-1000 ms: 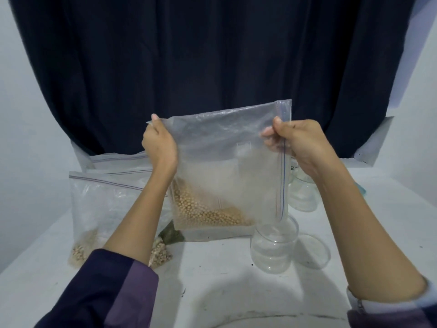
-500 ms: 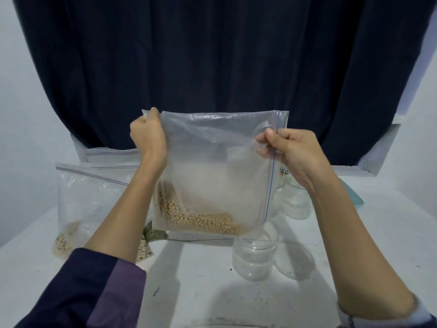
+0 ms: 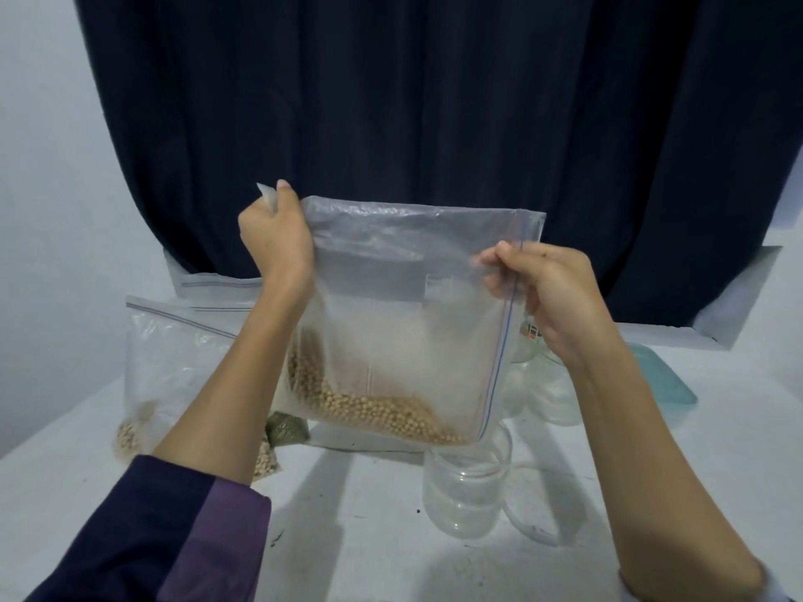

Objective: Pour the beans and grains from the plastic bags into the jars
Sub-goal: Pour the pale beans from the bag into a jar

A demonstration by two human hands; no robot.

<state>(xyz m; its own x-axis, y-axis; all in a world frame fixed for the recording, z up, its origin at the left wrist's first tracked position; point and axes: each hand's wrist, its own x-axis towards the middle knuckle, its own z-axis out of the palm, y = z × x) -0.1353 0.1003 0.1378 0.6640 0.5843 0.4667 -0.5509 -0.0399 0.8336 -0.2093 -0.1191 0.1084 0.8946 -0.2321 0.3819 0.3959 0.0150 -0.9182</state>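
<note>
Your sleeves frame the view, both forearms reaching up and forward. Your left hand (image 3: 278, 241) pinches the top left corner of the plastic bag (image 3: 413, 323); your right hand (image 3: 552, 293) grips its zipper edge, turned to the right. The soybeans (image 3: 382, 410) have slid since a second ago toward the bag's lower right corner, now directly over the open jar (image 3: 467, 493) on the counter (image 3: 356, 553). Other bags (image 3: 174, 375) lie left; more jars (image 3: 547, 393) stand behind, before the dark curtain (image 3: 391, 102).
</note>
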